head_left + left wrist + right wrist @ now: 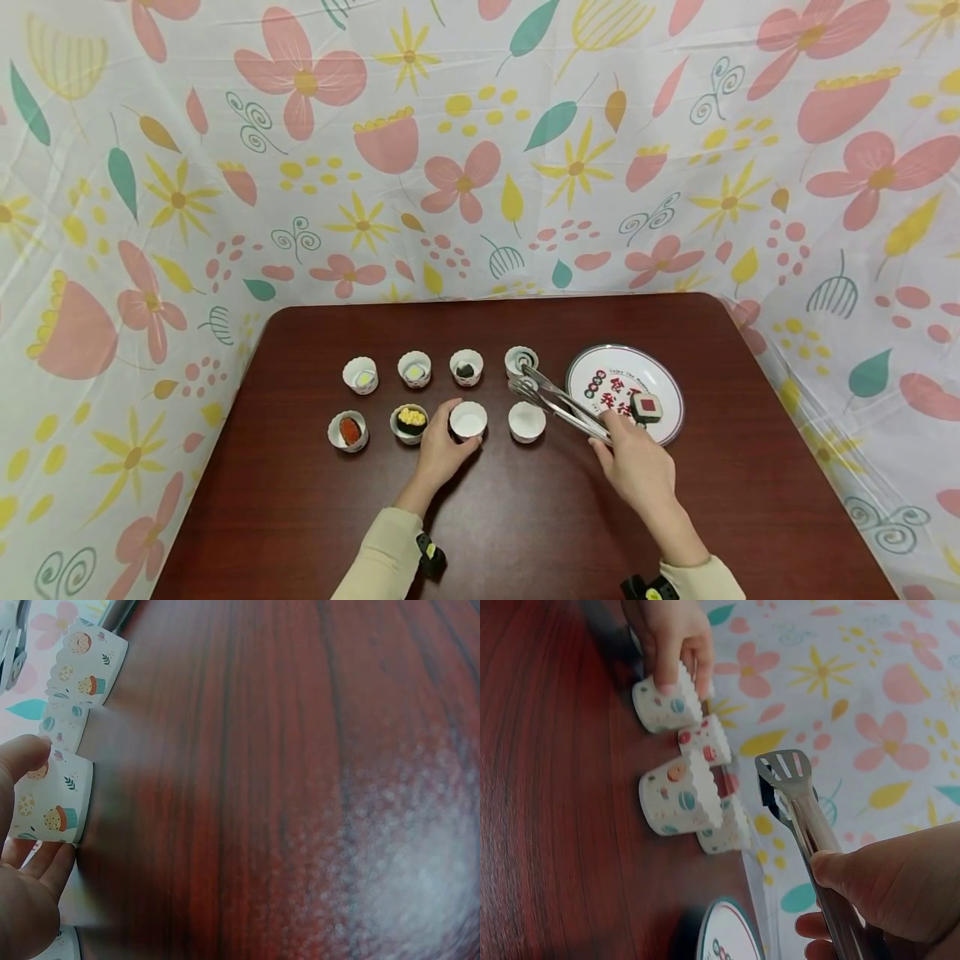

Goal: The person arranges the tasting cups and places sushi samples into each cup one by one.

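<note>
My left hand (442,446) holds a white paper baking cup (468,421) in the front row, thumb on one side and fingers on the other. In the left wrist view this cup (52,799) has a printed cupcake pattern. My right hand (637,467) grips metal tongs (562,406), their slotted ends raised above the table near the back right cup (517,352). A dark-edged piece (766,787) shows between the tong ends in the right wrist view. Right of the held cup stands another front-row cup (527,422), with no food visible inside.
More cups hold sushi pieces: a red-orange topped one (349,431), a yellow-topped one (411,420) and several in the back row (415,369). A round white plate (588,379) with red lettering bears a square sushi roll (647,407). A flowered cloth (465,150) hangs behind the table.
</note>
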Motion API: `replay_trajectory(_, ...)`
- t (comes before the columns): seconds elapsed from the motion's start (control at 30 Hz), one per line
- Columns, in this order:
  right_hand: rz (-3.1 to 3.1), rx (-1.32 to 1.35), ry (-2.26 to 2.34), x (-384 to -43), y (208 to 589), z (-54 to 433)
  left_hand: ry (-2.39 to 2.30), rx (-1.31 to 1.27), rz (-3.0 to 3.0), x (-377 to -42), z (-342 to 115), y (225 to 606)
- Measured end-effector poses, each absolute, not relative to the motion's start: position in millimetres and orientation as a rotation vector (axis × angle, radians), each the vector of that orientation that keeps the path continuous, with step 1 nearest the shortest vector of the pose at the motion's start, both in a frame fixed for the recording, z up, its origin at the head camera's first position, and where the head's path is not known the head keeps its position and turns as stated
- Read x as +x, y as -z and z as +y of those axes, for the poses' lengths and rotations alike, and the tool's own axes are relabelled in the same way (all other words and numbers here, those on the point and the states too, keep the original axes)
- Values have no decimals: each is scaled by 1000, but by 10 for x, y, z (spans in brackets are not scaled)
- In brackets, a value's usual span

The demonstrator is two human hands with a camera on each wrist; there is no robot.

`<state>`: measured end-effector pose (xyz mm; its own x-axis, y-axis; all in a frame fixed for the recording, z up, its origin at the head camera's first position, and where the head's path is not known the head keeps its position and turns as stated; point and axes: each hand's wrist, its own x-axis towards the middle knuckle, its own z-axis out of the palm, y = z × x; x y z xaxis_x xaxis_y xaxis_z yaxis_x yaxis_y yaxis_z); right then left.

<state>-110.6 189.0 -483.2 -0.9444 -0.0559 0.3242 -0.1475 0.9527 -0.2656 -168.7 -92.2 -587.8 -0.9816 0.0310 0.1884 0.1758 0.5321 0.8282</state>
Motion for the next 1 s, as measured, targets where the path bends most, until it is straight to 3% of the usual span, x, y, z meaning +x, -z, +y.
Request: replay_trajectory(1.0, -2743, 422, -331, -1129, 4962, 1418, 1451, -150, -2665, -1697, -932, 5905)
